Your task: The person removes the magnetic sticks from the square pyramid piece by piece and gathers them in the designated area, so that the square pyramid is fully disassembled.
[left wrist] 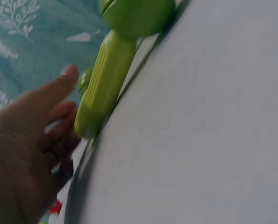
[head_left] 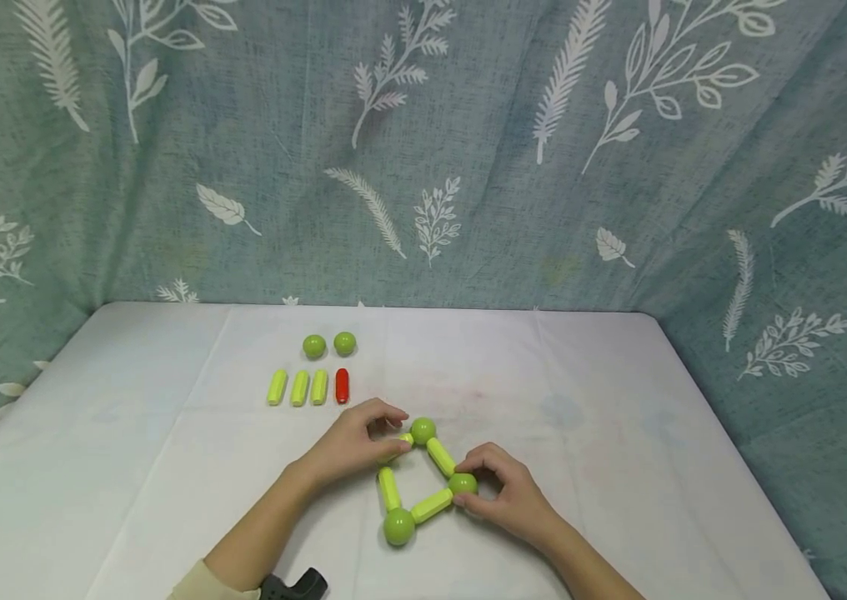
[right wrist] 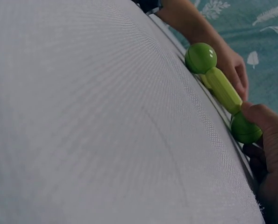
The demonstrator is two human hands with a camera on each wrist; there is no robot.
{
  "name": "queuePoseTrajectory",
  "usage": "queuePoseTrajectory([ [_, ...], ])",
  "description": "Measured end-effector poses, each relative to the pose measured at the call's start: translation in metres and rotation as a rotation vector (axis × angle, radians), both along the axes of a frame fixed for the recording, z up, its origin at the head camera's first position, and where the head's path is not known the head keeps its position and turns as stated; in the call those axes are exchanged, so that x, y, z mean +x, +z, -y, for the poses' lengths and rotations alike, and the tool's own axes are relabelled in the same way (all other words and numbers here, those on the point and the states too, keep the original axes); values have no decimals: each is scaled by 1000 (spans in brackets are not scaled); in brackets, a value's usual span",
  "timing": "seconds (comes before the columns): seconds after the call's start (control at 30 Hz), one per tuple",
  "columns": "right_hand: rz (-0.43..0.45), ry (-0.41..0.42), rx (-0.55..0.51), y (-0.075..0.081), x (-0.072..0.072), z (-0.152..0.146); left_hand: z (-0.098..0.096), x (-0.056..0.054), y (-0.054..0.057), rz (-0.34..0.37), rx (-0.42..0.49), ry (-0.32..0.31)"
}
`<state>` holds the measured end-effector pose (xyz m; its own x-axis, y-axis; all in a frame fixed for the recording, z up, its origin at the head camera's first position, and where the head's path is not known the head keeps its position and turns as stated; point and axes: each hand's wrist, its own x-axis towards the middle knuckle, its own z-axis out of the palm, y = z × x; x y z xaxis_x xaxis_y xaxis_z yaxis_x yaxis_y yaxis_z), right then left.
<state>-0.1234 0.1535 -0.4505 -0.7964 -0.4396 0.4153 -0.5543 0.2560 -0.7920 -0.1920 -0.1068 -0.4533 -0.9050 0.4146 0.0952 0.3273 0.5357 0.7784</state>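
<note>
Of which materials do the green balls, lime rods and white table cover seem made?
Green balls: probably glossy plastic, from bright highlights and a seam. Lime rods: likely plastic, ridged, less shiny. White table cover: seemingly matte fabric, with creases and weave-like texture.

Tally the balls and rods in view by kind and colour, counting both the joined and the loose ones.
Green balls: 5
Yellow-green rods: 7, including one partly hidden by the left hand
Red rod: 1
Total: 13
</note>
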Motion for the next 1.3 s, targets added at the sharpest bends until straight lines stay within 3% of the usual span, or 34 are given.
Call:
queuePoseTrajectory([
  [0.17,-1,3,-2,0,1,0,-16,3,-7,-135,-161,37],
  [0.3,-3,-2,-1,1,2,-1,-20,3,-11,-198,-140,64],
  [0.6,-14,-6,-8,2,3,-2,-19,-2,-20,-269,-45,9],
  [0.7,-15,-3,-10,1,3,-2,-17,-2,-20,-250,-22,25],
  [0.87,-18,-1,-7,0,3,-1,-4,3,-17,-140,-12,116],
  [0.97,-16,3,-2,1,3,1,7,8,-16,-167,-66,138],
  [1.13,-26,1,-4,2,1,1,25,13,-18,-272,-149,106],
  [1.3,-31,1,-4,1,1,1,40,15,-15,-151,-123,5],
])
